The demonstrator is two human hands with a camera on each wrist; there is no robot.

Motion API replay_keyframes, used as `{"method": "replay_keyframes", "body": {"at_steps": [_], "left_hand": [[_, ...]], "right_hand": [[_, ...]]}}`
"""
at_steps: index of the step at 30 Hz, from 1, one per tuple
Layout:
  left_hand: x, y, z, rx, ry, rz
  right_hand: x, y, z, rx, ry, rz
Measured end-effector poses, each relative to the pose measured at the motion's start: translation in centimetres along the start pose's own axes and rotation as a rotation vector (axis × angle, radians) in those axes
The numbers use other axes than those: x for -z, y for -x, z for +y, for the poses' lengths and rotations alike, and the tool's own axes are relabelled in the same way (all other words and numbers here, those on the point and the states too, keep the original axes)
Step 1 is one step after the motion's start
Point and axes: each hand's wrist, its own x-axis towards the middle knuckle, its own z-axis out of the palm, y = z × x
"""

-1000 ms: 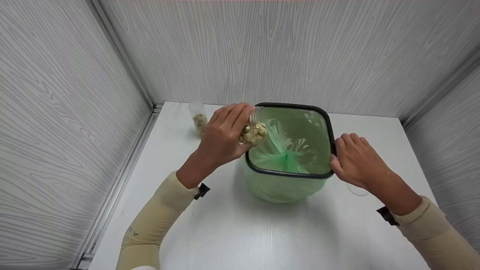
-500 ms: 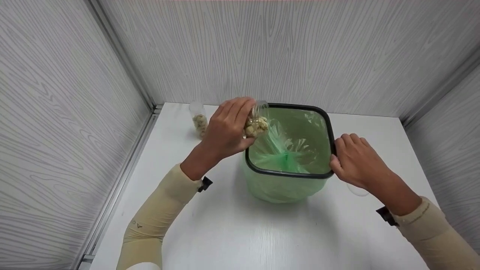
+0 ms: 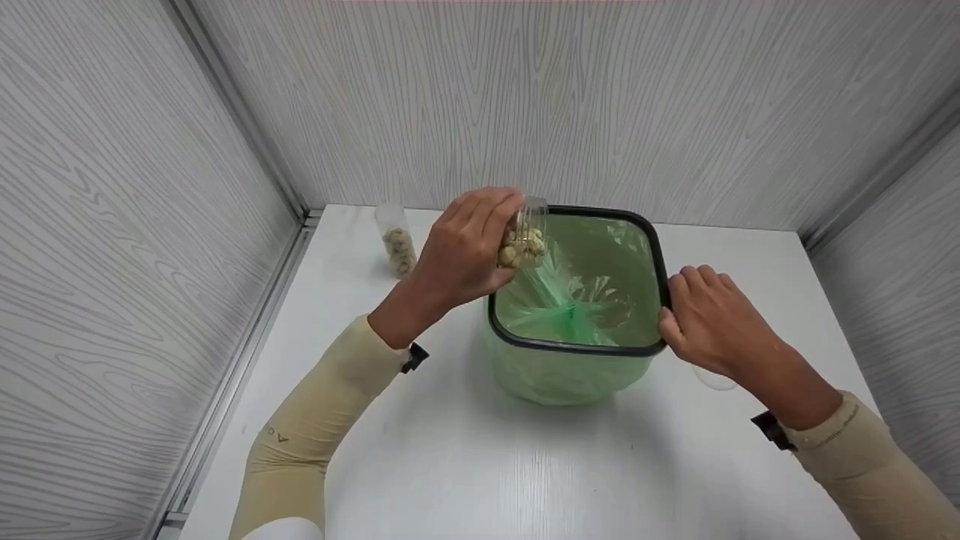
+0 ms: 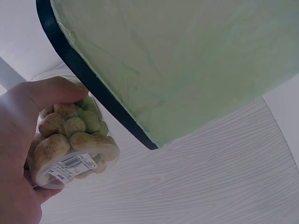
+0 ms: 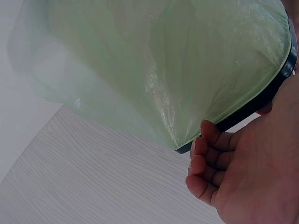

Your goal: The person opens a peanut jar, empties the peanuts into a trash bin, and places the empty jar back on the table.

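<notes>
My left hand (image 3: 465, 244) grips a clear plastic jar (image 3: 534, 214) of pale tan, lumpy pieces (image 4: 74, 125), held over the left rim of a trash bin. A barcode label (image 4: 71, 167) is stuck on the jar's base, seen in the left wrist view. The bin has a black rim (image 3: 576, 349) and a green plastic bag (image 3: 566, 379) lining it and hanging down outside. At the bin's right side, my right hand (image 3: 709, 319) holds the rim, its fingers curled by the edge in the right wrist view. Bunched green film (image 3: 570, 311) shows inside the bin.
A second clear jar (image 3: 391, 219) with similar pieces stands at the back left of the white table (image 3: 465, 465). A clear round lid (image 3: 715, 379) lies partly under the right wrist. Wood-grain panels (image 3: 525, 97) enclose the table at the back and sides.
My left hand has risen and shifted right with the jar, farther over the bin's rim. The right hand and the bin have hardly moved.
</notes>
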Motion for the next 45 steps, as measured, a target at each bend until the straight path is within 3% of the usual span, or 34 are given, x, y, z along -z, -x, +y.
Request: {"method": "replay_keyframes", "body": {"at_steps": [15, 34, 45], "left_hand": [[-0.8, -0.5, 0.5, -0.084, -0.036, -0.024], [-1.3, -1.0, 0.5, -0.171, -0.082, -0.006], [-1.6, -1.1, 0.6, -0.194, -0.092, -0.010]], "right_hand": [[-0.1, -0.1, 0.0, -0.004, 0.006, -0.007], [-0.1, -0.2, 0.2, -0.023, 0.009, -0.026], [-0.3, -0.2, 0.3, -0.010, 0.015, -0.019]]}}
